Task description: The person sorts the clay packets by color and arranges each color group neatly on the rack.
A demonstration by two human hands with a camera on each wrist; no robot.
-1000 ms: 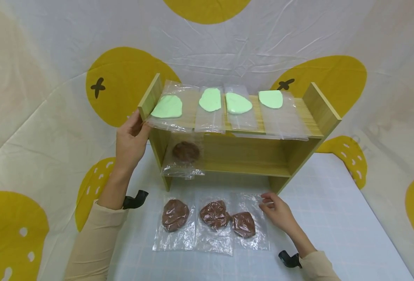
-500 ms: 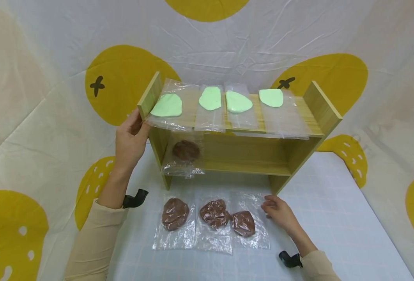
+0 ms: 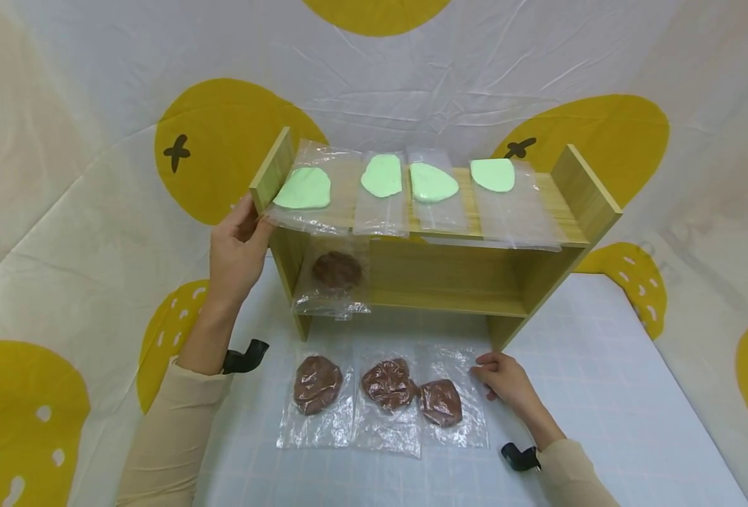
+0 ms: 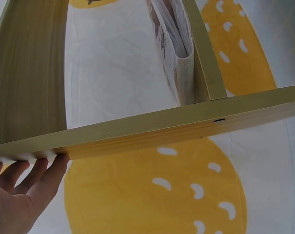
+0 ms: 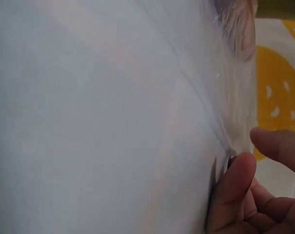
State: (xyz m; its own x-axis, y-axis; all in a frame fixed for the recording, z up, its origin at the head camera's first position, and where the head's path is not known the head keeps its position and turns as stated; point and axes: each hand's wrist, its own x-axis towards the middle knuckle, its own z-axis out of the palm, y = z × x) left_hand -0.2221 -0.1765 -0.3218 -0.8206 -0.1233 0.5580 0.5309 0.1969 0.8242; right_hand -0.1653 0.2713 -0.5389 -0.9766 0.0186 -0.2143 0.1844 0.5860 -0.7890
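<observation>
My left hand is raised to the upper left corner of a small wooden shelf. In the left wrist view its fingertips touch the outer face of the side panel. On the table, my right hand is at the right edge of a clear bag with a brown lump inside. In the right wrist view, the bag's edge meets one fingertip, and thumb and finger stand apart. Two more bagged brown lumps, a middle one and a left one, lie beside it.
Several pale green flat pieces, such as the leftmost piece, lie on clear bags along the top board. A bagged brown disc is at the left of the lower board. A patterned cloth hangs close behind the shelf.
My right hand has shifted slightly at the bag's edge, its fingers drawing a little closer together. The left hand stays at the shelf corner, and the bags have not visibly moved.
</observation>
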